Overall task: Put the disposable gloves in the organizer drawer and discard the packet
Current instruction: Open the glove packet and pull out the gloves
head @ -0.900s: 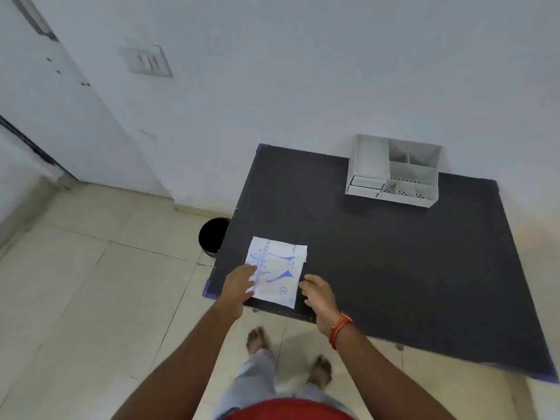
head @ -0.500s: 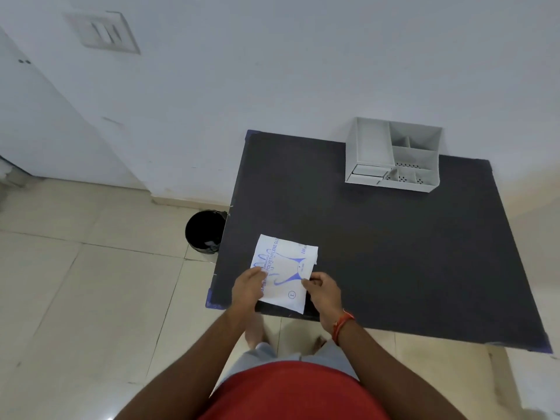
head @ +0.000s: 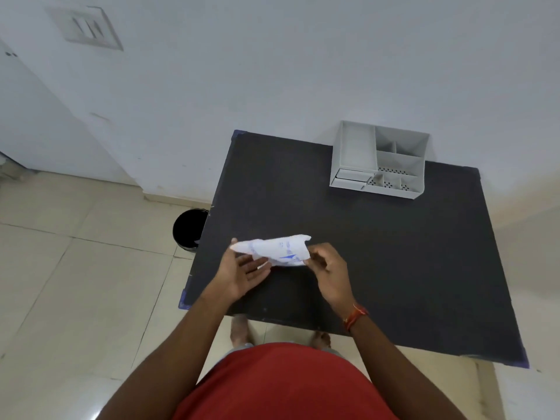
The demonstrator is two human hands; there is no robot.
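Matte black covers the table [head: 394,268], a flat rectangular top with blue tape showing at its corners, pushed against a pale painted wall [head: 272,71]. Taking the table as landmark: at its far edge, touching the wall, stands the organizer [head: 378,160], a grey plastic box of open compartments, some with perforated floors, and small drawer fronts low on its left side. Whether any drawer stands open cannot be told. Off the table's left edge, on the glossy cream floor tiles [head: 75,283], sits a round black bin [head: 189,227], partly tucked under the tabletop. A switch plate [head: 88,27] is set in the wall far up and to the left.

Above the table's near-left part, the packet [head: 272,250] is held clear of the surface between both hands. It is thin white paper or film with blue print, bent and creased into a tapering, pointed shape. The left hand [head: 239,274] lies palm-up, fingers loosely spread, supporting the packet's left end. The right hand [head: 327,268] pinches the packet's right edge with curled fingertips; an orange thread band [head: 356,316] circles that wrist. Nothing lies on the tabletop between the packet and the organizer. A red shirt [head: 288,386] fills the near foreground, with bare feet under the table's near edge.
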